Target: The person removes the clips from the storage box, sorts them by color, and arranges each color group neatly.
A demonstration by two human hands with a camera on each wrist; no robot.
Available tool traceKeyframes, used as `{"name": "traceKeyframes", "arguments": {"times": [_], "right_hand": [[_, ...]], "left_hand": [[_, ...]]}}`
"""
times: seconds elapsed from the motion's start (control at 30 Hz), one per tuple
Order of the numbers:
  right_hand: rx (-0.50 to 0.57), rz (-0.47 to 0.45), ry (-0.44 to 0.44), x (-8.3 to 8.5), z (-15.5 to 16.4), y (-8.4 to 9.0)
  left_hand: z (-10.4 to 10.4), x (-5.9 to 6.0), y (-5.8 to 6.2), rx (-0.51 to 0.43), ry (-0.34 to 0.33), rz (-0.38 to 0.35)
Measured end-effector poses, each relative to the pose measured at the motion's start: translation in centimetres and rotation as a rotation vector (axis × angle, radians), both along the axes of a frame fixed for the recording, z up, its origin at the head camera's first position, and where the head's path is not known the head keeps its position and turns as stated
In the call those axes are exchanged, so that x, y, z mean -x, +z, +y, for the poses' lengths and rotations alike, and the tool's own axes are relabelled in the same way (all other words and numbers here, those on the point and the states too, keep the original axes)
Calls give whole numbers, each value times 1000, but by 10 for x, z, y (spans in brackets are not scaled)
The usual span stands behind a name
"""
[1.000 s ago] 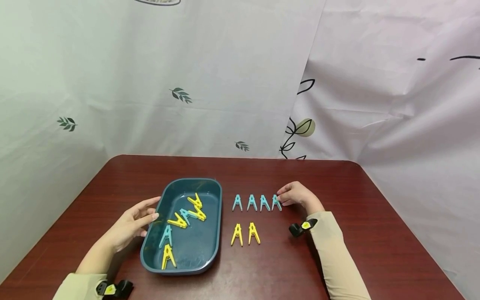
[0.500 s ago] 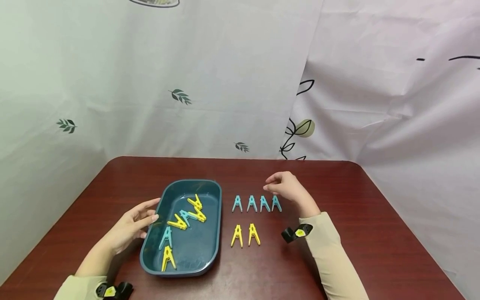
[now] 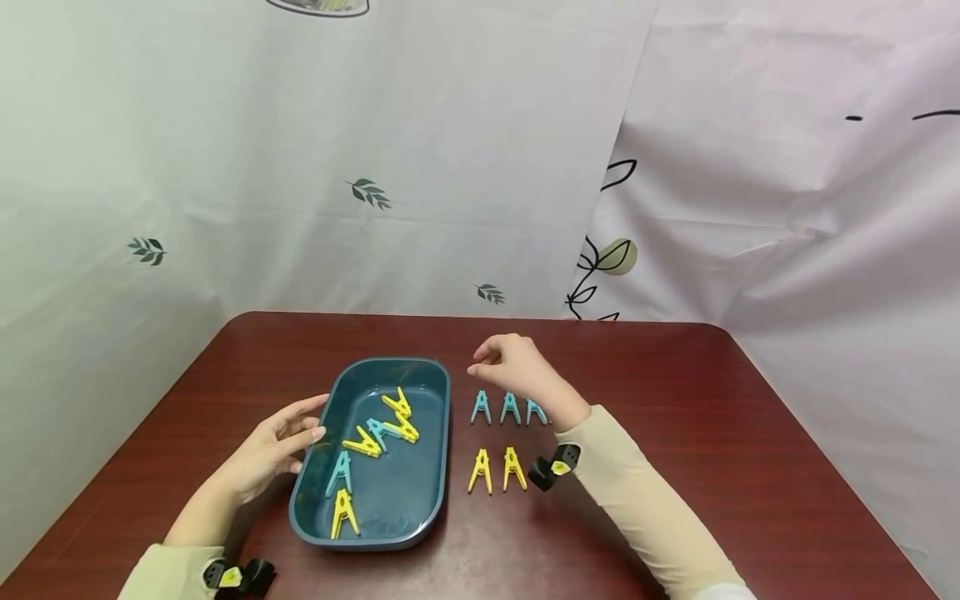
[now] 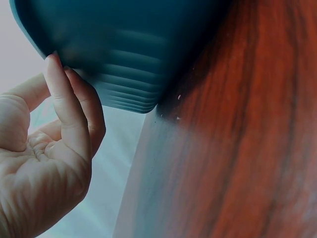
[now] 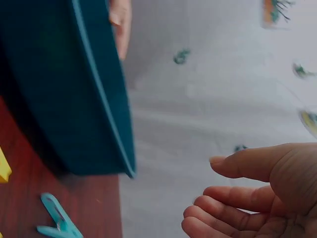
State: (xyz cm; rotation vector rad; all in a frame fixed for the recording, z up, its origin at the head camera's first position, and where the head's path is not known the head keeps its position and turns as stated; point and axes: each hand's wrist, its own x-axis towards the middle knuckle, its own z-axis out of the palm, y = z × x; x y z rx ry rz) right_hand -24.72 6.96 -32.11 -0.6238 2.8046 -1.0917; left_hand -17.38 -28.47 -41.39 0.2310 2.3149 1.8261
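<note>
While the left hand (image 3: 273, 446) rests straight fingers on the teal tray (image 3: 431, 467) on the desk (image 3: 750, 450), the right hand (image 3: 513, 362) hovers empty, loosely curled, above the blue pegs (image 3: 510, 408). Left wrist: fingertips (image 4: 54, 74) touch the tray wall. Right wrist: relaxed fingers (image 5: 223, 213), one peg (image 5: 57, 218) below. Pegs look light, stiff; pinch their flared legs.
</note>
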Motion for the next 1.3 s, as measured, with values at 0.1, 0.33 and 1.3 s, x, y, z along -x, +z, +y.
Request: {"name": "traceKeyframes", "arguments": {"times": [0.1, 0.33, 1.3], "right_hand": [[-26, 3, 50, -2, -15, -5], [-86, 25, 210, -10, -49, -19], [-759, 299, 224, -32, -114, -62]], "left_hand": [[0, 1, 0, -1, 4, -2], [-1, 1, 0, -5, -1, 1], [1, 0, 0, -9, -9, 6]]}}
